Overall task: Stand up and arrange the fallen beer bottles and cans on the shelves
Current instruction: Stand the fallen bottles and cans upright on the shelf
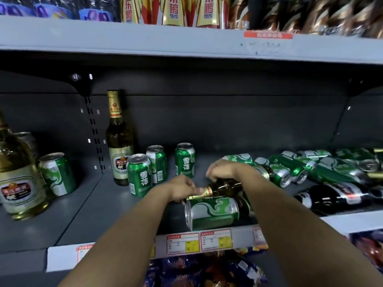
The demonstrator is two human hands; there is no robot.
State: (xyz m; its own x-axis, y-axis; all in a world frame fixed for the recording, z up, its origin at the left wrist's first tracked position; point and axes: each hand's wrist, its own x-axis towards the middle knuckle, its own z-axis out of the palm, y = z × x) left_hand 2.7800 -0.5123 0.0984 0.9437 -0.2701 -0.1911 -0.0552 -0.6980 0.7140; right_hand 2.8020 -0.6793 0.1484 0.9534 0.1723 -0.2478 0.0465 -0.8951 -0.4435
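Our left hand pinches the neck and our right hand curls over the body of a fallen brown bottle lying across a tipped green can (near the shelf edge), which could roll off.

Dim grey metal shelving with slotted back panel and price tags.

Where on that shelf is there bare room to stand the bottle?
Bare shelf lies between the upright cans and the far-left can, and behind the hands toward the back panel. The right end is crowded with fallen cans.
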